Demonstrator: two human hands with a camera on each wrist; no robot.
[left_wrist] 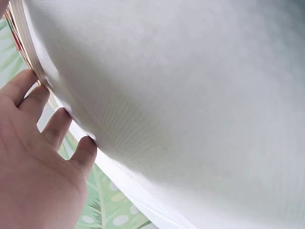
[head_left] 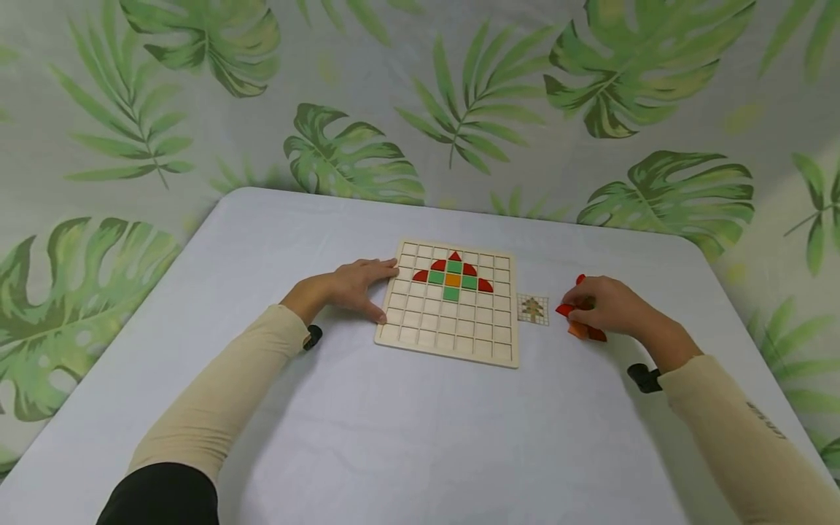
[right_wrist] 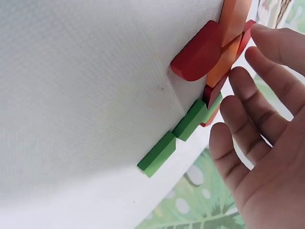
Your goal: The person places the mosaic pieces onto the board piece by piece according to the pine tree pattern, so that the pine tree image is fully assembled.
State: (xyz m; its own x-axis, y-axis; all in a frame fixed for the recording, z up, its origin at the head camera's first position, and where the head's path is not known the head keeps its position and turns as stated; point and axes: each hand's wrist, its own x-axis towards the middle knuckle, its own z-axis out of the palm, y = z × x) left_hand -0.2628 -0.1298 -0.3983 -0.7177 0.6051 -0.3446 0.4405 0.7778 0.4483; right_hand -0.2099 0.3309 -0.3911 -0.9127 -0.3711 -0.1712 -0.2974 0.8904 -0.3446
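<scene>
A square wooden grid board (head_left: 413,321) lies on the table, with red, green and orange tiles set in its upper cells. My left hand (head_left: 357,286) rests at the board's left edge, thumb and fingers spread. Its fingers (left_wrist: 57,126) extend along that edge in the left wrist view. My right hand (head_left: 610,306) is over a small group of loose tiles, with thumb and index fingertips pinching a red tile (head_left: 564,310). Beneath the hand are an orange tile (head_left: 577,330) and another red tile (head_left: 596,334). Green tiles (right_wrist: 157,153) lie beside them in the right wrist view.
A small card (head_left: 533,310) with a brown tree pattern on a grid lies against the board's right edge. White cloth covers the table (head_left: 420,437). Behind it hangs a leaf-patterned curtain (head_left: 367,73).
</scene>
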